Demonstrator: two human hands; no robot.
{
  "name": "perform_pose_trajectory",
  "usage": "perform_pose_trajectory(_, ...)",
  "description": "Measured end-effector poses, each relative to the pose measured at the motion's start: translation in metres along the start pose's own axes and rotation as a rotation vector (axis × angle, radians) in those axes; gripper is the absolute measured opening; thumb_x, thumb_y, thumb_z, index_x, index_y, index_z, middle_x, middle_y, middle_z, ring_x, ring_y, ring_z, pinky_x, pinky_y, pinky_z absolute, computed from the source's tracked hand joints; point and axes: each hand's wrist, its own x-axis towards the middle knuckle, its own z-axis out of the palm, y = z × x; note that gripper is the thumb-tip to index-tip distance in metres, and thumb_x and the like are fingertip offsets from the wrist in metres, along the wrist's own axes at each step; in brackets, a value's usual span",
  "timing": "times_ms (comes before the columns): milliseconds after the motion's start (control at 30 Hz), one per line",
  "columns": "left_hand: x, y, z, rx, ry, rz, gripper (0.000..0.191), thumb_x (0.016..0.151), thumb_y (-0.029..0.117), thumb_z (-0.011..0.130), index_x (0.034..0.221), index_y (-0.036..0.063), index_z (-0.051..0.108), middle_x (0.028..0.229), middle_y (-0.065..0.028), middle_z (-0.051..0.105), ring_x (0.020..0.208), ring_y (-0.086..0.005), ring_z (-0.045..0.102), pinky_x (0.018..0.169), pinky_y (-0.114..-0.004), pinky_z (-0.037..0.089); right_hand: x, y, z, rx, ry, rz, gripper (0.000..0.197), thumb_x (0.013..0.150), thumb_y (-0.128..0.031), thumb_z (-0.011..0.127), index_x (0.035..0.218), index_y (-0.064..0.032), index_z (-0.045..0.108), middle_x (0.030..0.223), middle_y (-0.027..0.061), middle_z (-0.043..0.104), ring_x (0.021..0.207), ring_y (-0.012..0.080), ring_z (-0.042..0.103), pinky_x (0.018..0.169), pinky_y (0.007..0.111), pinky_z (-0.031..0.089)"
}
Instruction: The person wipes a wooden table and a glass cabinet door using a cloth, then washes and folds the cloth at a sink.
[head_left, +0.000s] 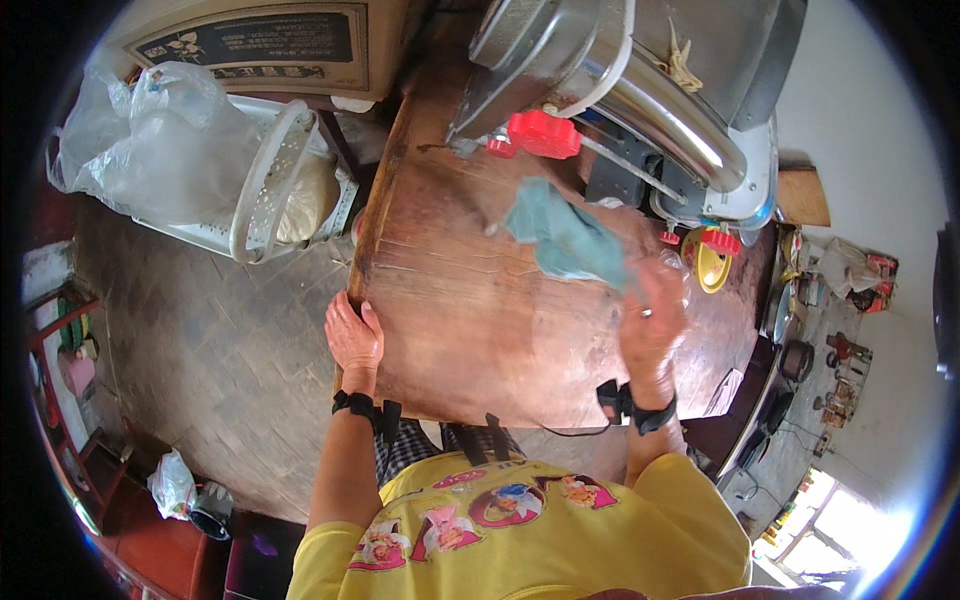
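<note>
My right hand (654, 307), blurred by motion, grips one end of a blue-green cloth (566, 236). The cloth stretches away to the upper left, over the brown wooden tabletop (465, 330). My left hand (354, 334) lies over the table's left edge, its thumb on top and its fingers along the outer side. Beyond the cloth stands a metal dough-rolling machine (667, 112) with a shiny roller and several red knobs, such as the large one (544, 135) nearest the cloth.
Left of the table, a white plastic basket (259, 187) holds plastic bags (172, 150), with a cardboard box (262, 52) behind it. At the table's right side is a yellow bowl (709, 266). A shelf with pans (795, 360) runs along the right wall.
</note>
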Motion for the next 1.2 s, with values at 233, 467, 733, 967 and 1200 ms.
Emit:
perform_pose_trajectory(233,0.0,0.003,0.002,-0.021,-0.02,-0.017,0.041,0.082,0.024,0.046,0.114,-0.0007,0.038,0.109,-0.0178,0.047,0.1,-0.0336,0.045,0.083,-0.041,0.037,-0.105,0.01,0.069,0.255,-0.699,0.152,0.033,0.078,-0.016,0.053,0.11,-0.0051,0.051,0.116,0.0154,0.047,0.112,0.0317,0.039,0.096,0.041,0.029)
perform_pose_trajectory(467,0.003,-0.004,0.011,-0.015,-0.01,0.029,0.041,0.083,0.025,0.044,0.114,-0.001,0.038,0.109,-0.019,0.047,0.1,-0.0354,0.044,0.084,-0.042,0.037,-0.038,0.06,0.216,-0.266,-0.341,0.122,0.053,0.083,-0.027,0.044,0.129,-0.0024,0.03,0.135,0.0153,0.026,0.126,0.03,0.023,0.102,0.043,0.019)
perform_pose_trajectory(733,0.013,-0.002,0.016,0.032,-0.033,0.031,0.043,0.083,0.026,0.043,0.114,-0.0034,0.037,0.107,-0.02,0.047,0.096,-0.0364,0.045,0.082,-0.043,0.037,0.059,0.2,0.28,-0.388,-0.131,0.25,0.045,0.083,-0.026,0.042,0.119,0.0007,0.038,0.125,0.0163,0.037,0.116,0.0313,0.035,0.096,0.043,0.026)
perform_pose_trajectory(967,0.015,-0.004,0.019,0.015,-0.071,-0.004,0.044,0.082,0.026,0.043,0.115,-0.0034,0.036,0.108,-0.0205,0.047,0.096,-0.0367,0.045,0.083,-0.043,0.036,0.12,0.237,0.289,-0.398,-0.138,0.297,0.037,0.082,-0.025,0.042,0.11,-0.0003,0.043,0.117,0.0155,0.042,0.109,0.0303,0.039,0.091,0.042,0.029)
perform_pose_trajectory(1200,0.015,-0.014,0.018,0.018,-0.072,-0.015,0.044,0.082,0.025,0.043,0.115,-0.0027,0.036,0.109,-0.0204,0.046,0.097,-0.0362,0.045,0.083,-0.044,0.035,0.075,0.209,0.302,-0.355,-0.173,0.222,0.031,0.081,-0.023,0.043,0.102,-0.0013,0.048,0.108,0.0147,0.046,0.102,0.0294,0.043,0.085,0.041,0.033)
